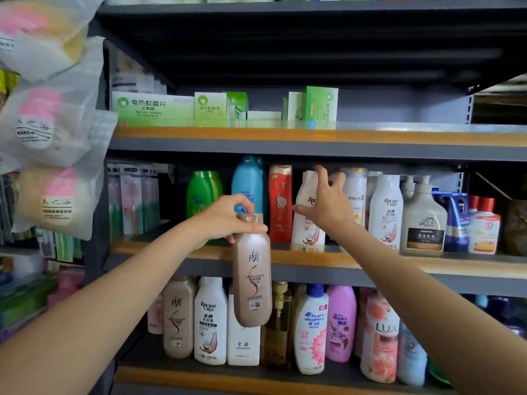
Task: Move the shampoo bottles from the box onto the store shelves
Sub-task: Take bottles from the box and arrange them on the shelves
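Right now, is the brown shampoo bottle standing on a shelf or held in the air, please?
Held in the air. The left hand grips the brown shampoo bottle by its cap, and it hangs upright in front of the shelf edge, resting on nothing.

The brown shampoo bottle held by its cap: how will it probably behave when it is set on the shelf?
The brown shampoo bottle looks rigid, since it hangs straight from the left hand gripping its cap. It is tall and narrow, so a nudge might tip it. Its smooth surface may be slippery.

Soft, even light; dark shelf undersides; blurred, wide-angle-warped edges, especially left.
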